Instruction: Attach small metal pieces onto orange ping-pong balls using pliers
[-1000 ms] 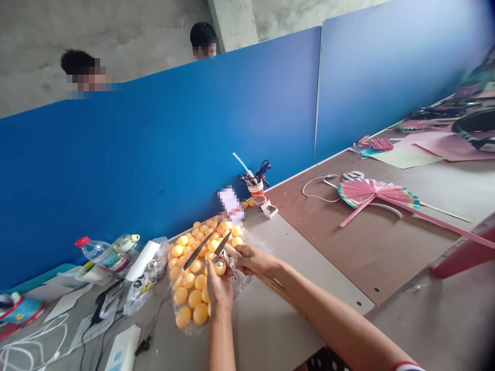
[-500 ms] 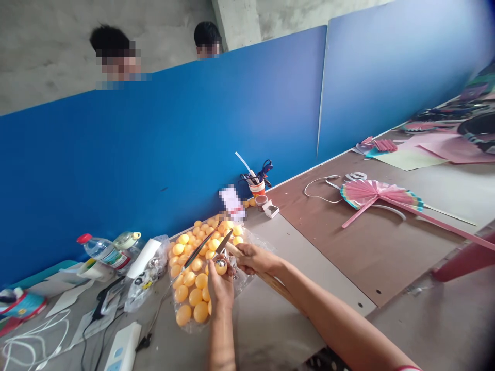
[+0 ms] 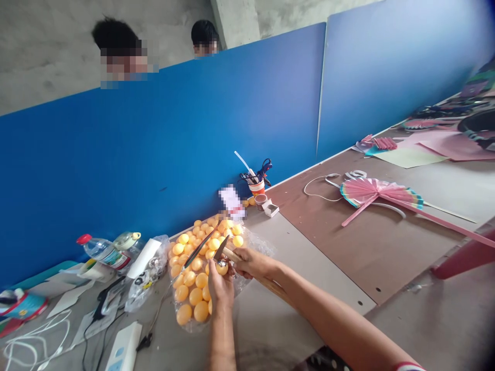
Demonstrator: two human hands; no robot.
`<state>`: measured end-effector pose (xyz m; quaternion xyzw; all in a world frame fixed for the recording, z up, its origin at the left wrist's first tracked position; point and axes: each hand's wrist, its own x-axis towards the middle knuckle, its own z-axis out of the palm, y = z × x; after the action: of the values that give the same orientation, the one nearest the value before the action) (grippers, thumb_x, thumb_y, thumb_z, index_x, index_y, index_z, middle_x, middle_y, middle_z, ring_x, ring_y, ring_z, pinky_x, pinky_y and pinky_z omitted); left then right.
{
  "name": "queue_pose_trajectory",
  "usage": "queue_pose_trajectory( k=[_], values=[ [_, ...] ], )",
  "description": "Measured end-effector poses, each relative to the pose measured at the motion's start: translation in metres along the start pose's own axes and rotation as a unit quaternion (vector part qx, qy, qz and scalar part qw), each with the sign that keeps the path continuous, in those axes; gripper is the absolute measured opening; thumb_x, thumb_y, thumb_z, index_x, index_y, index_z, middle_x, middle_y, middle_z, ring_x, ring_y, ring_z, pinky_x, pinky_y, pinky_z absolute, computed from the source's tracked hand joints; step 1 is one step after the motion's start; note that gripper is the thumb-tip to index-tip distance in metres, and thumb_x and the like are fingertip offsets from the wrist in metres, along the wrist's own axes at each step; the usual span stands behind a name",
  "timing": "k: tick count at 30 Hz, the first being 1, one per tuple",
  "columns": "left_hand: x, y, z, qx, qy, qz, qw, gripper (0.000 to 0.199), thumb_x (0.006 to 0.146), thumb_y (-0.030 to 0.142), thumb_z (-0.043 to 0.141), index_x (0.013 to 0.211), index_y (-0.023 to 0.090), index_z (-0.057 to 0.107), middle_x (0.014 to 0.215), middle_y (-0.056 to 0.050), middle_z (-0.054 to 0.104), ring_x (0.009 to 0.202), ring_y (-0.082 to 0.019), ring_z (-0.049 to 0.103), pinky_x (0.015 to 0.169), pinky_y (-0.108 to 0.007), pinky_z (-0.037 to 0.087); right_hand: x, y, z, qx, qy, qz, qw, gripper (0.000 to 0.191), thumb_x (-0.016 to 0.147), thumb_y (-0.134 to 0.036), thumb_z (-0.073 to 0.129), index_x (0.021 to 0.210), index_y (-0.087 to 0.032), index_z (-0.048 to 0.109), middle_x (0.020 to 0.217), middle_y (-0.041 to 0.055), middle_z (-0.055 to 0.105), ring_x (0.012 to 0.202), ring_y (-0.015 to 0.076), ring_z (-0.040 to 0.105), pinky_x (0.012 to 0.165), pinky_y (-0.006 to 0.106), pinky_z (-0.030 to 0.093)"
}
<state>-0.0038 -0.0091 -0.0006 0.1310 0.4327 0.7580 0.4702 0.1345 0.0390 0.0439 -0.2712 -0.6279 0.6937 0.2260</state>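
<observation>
My left hand (image 3: 221,288) is closed around a small ball (image 3: 221,267), shiny silver on part of its surface and orange on the rest. In my right hand (image 3: 251,263) is a wooden-handled tool (image 3: 231,254) with a dark, pointed, knife-like blade. Its blade slants up and left just above the ball; whether they touch I cannot tell. Under and behind my hands lies a clear plastic bag of orange balls (image 3: 195,296). A slim dark tool (image 3: 199,251) rests across the bag. My right fingertips are partly hidden.
Along the left stand a red-capped bottle (image 3: 101,251), a paper roll (image 3: 144,257), a power strip (image 3: 124,348) and white cables (image 3: 36,340). A cup of tools (image 3: 257,186) and small open box (image 3: 270,208) are behind. Pink folded fan (image 3: 377,193) lies right. Two people are beyond the blue partition (image 3: 154,154).
The tool's blade has dropped slightly and moved left, nearer the ball. My right hand has shifted a little down with it. My left hand keeps its hold on the ball.
</observation>
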Motion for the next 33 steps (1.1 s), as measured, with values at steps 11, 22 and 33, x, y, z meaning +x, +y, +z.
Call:
queue_pose_trajectory(
  k=[11,22,33],
  values=[
    [-0.005,0.003,0.007,-0.022,-0.03,0.01,0.999,0.037,0.08,0.052,0.074,0.087,0.016,0.069,0.071,-0.001,0.066,0.052,-0.009,0.053,0.05,-0.021,0.046,0.011,0.013,-0.009,0.11,0.078,-0.005,0.991,0.026,0.075,-0.031,0.069,0.083,-0.021,0.045,0.054,-0.0094,0.051,0.04,0.0049,0.039,0.043,0.02,0.027],
    [-0.007,0.009,0.006,-0.062,-0.08,-0.04,0.994,0.026,0.078,0.029,0.075,0.1,0.015,0.073,0.093,-0.007,0.073,0.065,-0.011,0.062,0.061,-0.023,0.053,0.014,0.017,-0.008,0.127,0.087,-0.007,0.988,0.027,0.073,-0.031,0.07,0.084,-0.02,0.049,0.054,-0.0094,0.051,0.041,0.0047,0.04,0.043,0.02,0.028],
    [-0.016,0.016,0.008,-0.056,-0.119,-0.052,0.99,0.026,0.075,0.034,0.08,0.091,0.016,0.073,0.089,-0.005,0.071,0.056,-0.006,0.05,0.052,-0.02,0.045,0.014,0.014,-0.008,0.128,0.096,0.011,0.987,0.028,0.073,-0.03,0.072,0.081,-0.02,0.047,0.055,-0.0094,0.051,0.041,0.0046,0.04,0.044,0.02,0.028]
  ],
)
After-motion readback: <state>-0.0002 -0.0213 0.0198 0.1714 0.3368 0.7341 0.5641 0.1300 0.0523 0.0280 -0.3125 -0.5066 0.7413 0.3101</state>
